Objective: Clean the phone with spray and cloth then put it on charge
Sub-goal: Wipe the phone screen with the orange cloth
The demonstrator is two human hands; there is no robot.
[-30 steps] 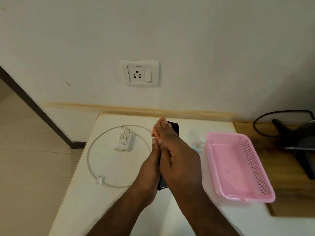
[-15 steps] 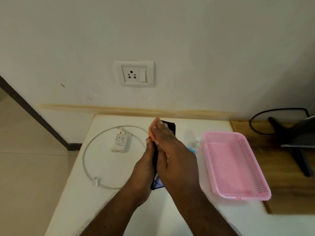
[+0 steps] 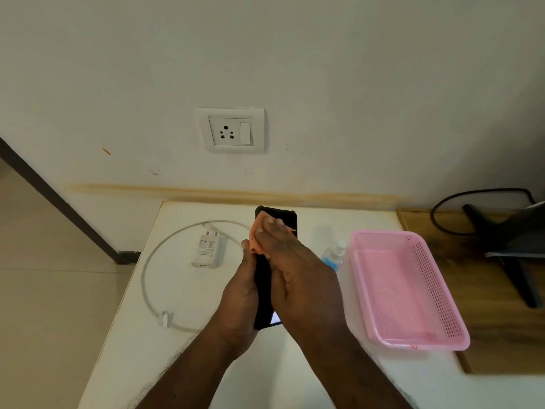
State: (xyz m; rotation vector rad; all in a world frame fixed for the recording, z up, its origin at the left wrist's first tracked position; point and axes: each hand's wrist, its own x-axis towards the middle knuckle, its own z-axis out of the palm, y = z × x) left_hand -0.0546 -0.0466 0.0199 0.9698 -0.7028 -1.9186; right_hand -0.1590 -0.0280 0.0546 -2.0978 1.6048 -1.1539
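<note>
Left hand (image 3: 240, 293) grips black phone (image 3: 263, 278) edge-on above white table (image 3: 165, 358), fingers wrapped behind it. Right hand (image 3: 295, 267) presses orange cloth (image 3: 257, 234) flat on phone's upper face, fingers straight. Spray bottle (image 3: 334, 255), partly hidden, probably lying beside pink basket (image 3: 413, 290). Charger adapter (image 3: 208, 249) inside looped white cable (image 3: 147, 278), below wall socket (image 3: 230, 130).

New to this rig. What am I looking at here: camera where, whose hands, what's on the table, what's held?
There is no robot: one wide-angle camera worn on a person's head looks down at their bare hands. The left hand grips a black slab phone on edge. The right hand presses a small orange cloth flat against it. On the white table lie a white charger plug, a looped white cable, a clear spray bottle and a pink plastic mesh basket. A white wall socket sits above, with nothing plugged in.
</note>
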